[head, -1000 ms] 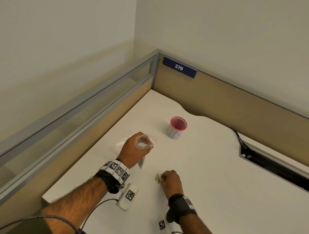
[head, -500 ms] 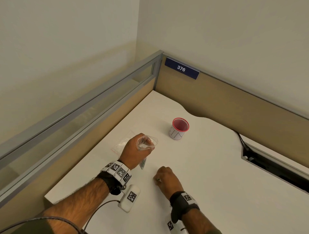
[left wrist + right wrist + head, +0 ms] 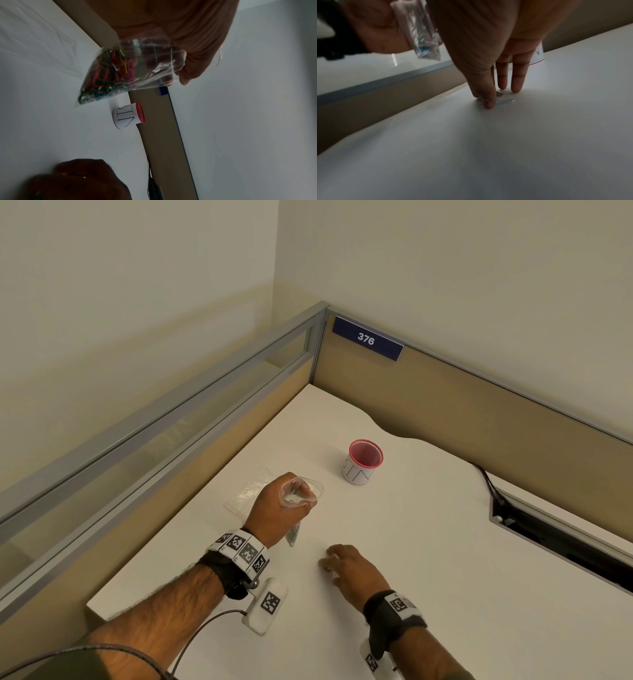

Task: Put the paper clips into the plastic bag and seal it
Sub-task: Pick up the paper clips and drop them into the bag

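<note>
My left hand (image 3: 279,510) holds a clear plastic bag (image 3: 302,492) upright above the white table (image 3: 445,577), its mouth held open at the top. In the left wrist view the bag (image 3: 145,63) hangs from the fingers with a bunch of coloured paper clips (image 3: 109,73) in its lower corner. My right hand (image 3: 344,568) is palm down on the table just in front of the bag. Its straight fingertips (image 3: 488,104) press on a few loose paper clips (image 3: 499,93), which are mostly hidden under the fingers.
A red-rimmed cup (image 3: 363,462) with a paper label stands behind the bag. A second, flat plastic bag (image 3: 250,491) lies left of my left hand. Partition walls close the left and far sides. A cable slot (image 3: 548,539) runs along the right.
The loose clips lay beside my right fingertips a second ago. My right hand has slid left over them and now covers them. The left hand still holds the bag in place.
</note>
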Available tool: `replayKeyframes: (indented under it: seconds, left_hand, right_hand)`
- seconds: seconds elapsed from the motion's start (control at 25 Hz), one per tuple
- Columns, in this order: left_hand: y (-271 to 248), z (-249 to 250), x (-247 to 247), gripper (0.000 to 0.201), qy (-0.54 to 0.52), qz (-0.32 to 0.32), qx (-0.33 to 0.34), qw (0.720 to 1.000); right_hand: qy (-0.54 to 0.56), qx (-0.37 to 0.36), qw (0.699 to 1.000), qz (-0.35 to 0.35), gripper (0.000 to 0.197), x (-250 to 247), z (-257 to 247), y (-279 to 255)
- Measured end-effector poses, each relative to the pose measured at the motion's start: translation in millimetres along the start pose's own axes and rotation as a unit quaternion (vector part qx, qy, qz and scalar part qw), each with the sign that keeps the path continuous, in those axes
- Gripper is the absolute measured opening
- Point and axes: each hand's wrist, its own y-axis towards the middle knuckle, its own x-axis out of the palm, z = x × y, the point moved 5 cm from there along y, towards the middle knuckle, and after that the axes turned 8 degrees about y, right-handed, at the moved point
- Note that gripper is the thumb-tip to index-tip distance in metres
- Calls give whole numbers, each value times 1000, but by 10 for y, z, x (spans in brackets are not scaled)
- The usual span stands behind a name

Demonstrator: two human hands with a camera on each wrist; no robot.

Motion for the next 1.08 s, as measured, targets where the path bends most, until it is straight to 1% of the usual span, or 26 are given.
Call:
replayKeyframes:
  seconds: [0.08, 0.16, 0.24, 0.36, 0.44, 0.6, 0.68, 0.72, 0.84, 0.92, 1.0, 1.08]
  left_hand:
    - [4, 12, 1, 14, 7, -1, 5, 1000]
    - [12, 10, -24, 14, 6, 1, 4, 1000]
    - [24, -14, -52, 14, 2, 4, -3, 1000]
    - [20, -4, -60, 14, -2, 8, -4, 1000]
    - [20, 6, -47, 14, 6, 9, -1, 1000]
    - [16, -18, -42, 14, 13, 4, -1, 1000]
    - [17, -27, -48, 15, 16, 2, -1, 1000]
    - [19, -30, -52, 15, 19, 2, -2, 1000]
    - [33, -59, -40, 15, 18, 1, -8, 1000]
    - [37, -69, -10, 17, 17, -3, -7, 1000]
    - [43, -55, 38, 17, 24, -10, -1, 1000]
    - [45, -14, 78, 16, 28, -16, 6, 999]
  right_hand:
    - [-36, -22, 999, 14, 29, 46, -42, 49]
    - [-58, -27, 998, 26, 22, 45, -48, 86]
    - [-72, -19, 997, 26, 20, 41, -47, 119]
    - [-65, 3, 998, 20, 19, 22, -47, 171]
    - [-40, 27, 999, 24, 19, 2, -18, 205]
    - [59, 99, 992, 55, 19, -145, 72, 176]
    - [115, 128, 980, 103, 18, -362, 101, 104]
    - [144, 129, 972, 136, 16, -517, 86, 60]
    - [215, 73, 945, 235, 12, -1105, -151, -83]
    - [222, 18, 937, 270, 11, -1502, -463, -146]
    - [208, -38, 934, 287, 11, -1798, -805, -151]
    - [173, -75, 943, 273, 10, -1903, -1078, -94]
